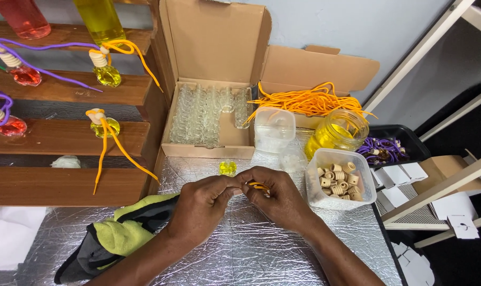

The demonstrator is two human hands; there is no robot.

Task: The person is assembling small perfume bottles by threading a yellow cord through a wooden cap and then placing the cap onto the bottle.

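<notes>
Both hands meet over the middle of the shiny silver desk (251,249). The left hand (200,204) and the right hand (277,198) are closed in a pinch, fingertips nearly touching, and between them sits a short bit of orange cord (259,186). Only a small piece peeks out by the right fingers — the rest is hidden.

The cord looks soft, thin and very light. It would bend and flop, so I think it is best pinched close to its end, where it stays a little stiff. It does not look breakable, but it could slide out of a loose pinch. The bit that shows runs from about 9 o'clock to 3 o'clock, hand to hand. Which way its tip points I cannot tell.

Just past the hands, at 12 o'clock, a tiny bottle of yellow liquid (227,168) stands on the desk. It looks like glass — hard, smooth and easy to break. At 3 o'clock is a clear tub of tan beads (340,179). At 1 o'clock a pile of orange cords (309,100) lies by a jar of yellow liquid (337,132). A green and black cloth (118,235) lies at 9 o'clock.
</notes>
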